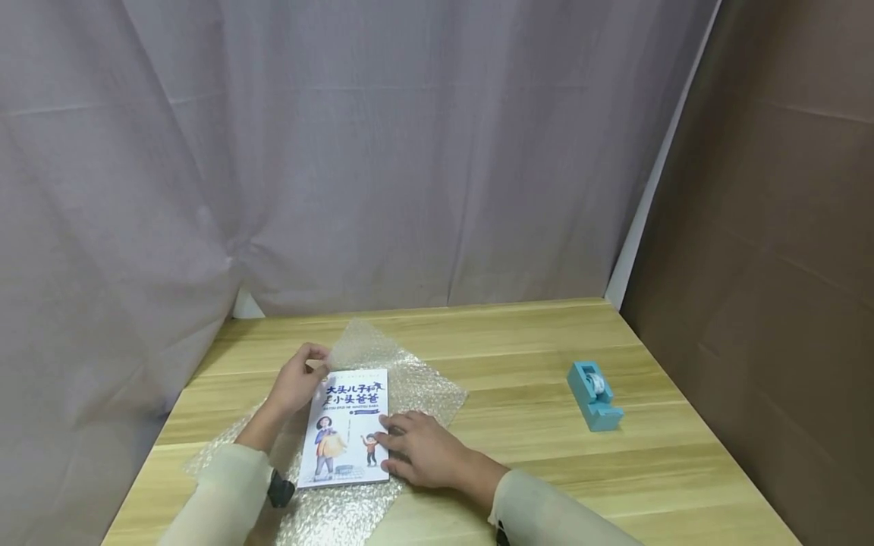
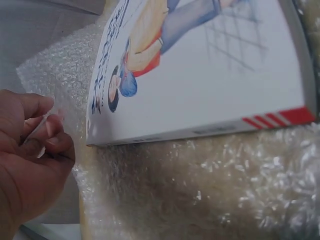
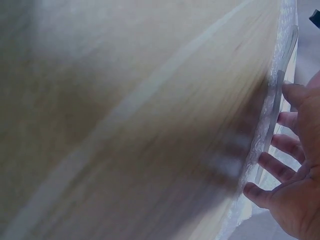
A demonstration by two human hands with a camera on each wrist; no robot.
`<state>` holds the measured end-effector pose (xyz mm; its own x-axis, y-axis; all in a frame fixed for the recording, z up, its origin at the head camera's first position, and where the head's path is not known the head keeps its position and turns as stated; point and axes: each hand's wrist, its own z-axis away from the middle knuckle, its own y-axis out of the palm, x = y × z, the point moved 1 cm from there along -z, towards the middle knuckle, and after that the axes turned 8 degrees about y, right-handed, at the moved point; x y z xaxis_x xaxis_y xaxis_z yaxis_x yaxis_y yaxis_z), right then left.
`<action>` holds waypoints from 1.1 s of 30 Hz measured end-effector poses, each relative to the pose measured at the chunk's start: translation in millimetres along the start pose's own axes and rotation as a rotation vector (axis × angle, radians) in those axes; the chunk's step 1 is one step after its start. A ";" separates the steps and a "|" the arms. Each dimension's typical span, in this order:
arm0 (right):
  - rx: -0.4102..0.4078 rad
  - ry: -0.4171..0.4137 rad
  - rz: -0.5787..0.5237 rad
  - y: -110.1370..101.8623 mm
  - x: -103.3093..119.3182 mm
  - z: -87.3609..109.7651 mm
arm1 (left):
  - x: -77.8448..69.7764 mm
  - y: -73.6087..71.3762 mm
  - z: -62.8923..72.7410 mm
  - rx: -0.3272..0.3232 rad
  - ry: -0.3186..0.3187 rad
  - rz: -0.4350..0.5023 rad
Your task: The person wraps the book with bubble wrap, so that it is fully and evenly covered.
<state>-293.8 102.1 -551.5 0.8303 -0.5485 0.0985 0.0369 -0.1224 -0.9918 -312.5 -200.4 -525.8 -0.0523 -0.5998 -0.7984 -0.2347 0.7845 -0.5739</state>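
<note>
A white paperback book (image 1: 362, 436) with blue Chinese lettering and painted figures lies face up on a sheet of bubble wrap (image 1: 426, 387). The sheet sits at a slant beneath it, its corners reaching out past the cover. Beside the book's upper left corner, my left hand (image 1: 298, 383) pinches the edge of the bubble wrap between thumb and fingers, as the left wrist view shows. My right hand (image 1: 433, 453) rests along the book's right edge, its fingers spread and the fingertips on the cover and side. In the left wrist view the spine (image 2: 210, 131) faces the camera.
A blue tape dispenser (image 1: 592, 398) with a roll of clear tape stands on the right side of the wooden table (image 1: 505, 425). Grey curtain (image 1: 382, 167) hangs behind the table's back edge, and a brown one (image 1: 765, 250) lines the right side.
</note>
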 end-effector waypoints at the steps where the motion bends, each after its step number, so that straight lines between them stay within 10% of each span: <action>1: 0.001 -0.001 0.000 0.1 0.0 -0.1 | -1.0 -0.1 -0.4 -0.002 0.018 -0.003; 14: -0.005 -0.003 -0.010 -4.3 2.1 1.9 | -6.5 -0.4 2.5 -0.021 0.198 -0.170; 24: -0.021 -0.015 -0.040 -4.6 3.3 3.6 | -2.5 -2.0 15.6 0.012 0.457 -0.390; 33: -0.005 -0.006 -0.030 -2.4 0.3 1.2 | 4.2 -0.5 17.2 0.122 0.460 -0.437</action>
<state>-293.0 103.2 -549.1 0.8322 -0.5395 0.1277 0.0592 -0.1426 -0.9880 -296.0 -200.6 -532.1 -0.3936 -0.8532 -0.3423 -0.2177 0.4483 -0.8670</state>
